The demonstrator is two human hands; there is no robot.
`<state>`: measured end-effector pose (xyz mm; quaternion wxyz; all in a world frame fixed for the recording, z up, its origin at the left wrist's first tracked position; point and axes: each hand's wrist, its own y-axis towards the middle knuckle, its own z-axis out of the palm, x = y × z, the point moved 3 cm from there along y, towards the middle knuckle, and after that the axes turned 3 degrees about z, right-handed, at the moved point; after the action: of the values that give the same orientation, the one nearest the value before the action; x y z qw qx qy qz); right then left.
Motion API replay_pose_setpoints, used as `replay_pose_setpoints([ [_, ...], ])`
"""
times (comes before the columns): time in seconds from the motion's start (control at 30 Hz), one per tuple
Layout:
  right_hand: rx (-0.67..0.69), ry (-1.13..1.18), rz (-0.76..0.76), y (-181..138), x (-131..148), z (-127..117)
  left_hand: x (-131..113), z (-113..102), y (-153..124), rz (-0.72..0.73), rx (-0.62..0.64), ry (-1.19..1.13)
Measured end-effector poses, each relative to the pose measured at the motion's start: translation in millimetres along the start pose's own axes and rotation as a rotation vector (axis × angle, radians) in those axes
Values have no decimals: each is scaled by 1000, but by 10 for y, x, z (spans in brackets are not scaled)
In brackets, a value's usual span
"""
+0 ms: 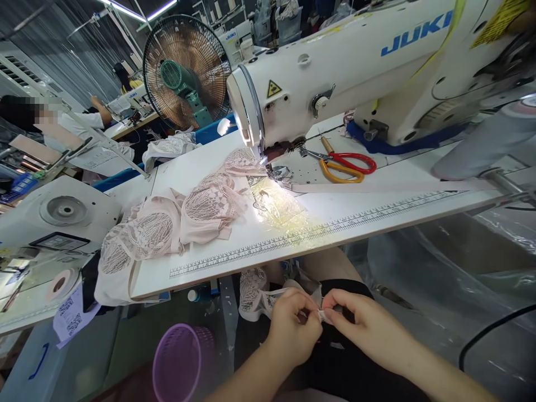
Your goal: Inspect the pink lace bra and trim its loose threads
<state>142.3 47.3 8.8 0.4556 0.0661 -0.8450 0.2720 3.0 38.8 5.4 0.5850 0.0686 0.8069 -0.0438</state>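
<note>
Below the table edge, over my lap, my left hand (293, 326) and my right hand (362, 324) pinch a small pale strap end (321, 316) of a pink lace bra (256, 293) between their fingertips. The bra's lace cup hangs to the left of my left hand. On the white sewing table (377, 209) lies a chain of pink lace bras (180, 215), running from the needle area (274, 167) of the white JUKI sewing machine (355, 61) to the table's left edge, where it hangs over.
Red and orange scissors (345, 164) lie behind the needle. A purple basket (182, 363) stands on the floor at left. A fan (184, 72) stands behind the table. A roll of tape (61, 282) sits on the left machine. A person works at back left.
</note>
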Motion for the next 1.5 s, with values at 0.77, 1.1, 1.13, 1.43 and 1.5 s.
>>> replay_pose_setpoints([
  [0.77,-525,-616,-767,-282,251,44,110,67,-99,-586,21,-765],
  [1.1,-557,-633,-750,-286,252,165,107,65,-96,-609,-39,-830],
  [1.13,-554,-617,-743,-282,252,162,110,60,-96,-610,-40,-832],
  [1.43,-474,-500,-701,-242,274,115,138,32,-85,-567,-102,-762],
  [1.5,-497,-475,-667,-243,242,86,139,29,-86,-572,-112,-754],
])
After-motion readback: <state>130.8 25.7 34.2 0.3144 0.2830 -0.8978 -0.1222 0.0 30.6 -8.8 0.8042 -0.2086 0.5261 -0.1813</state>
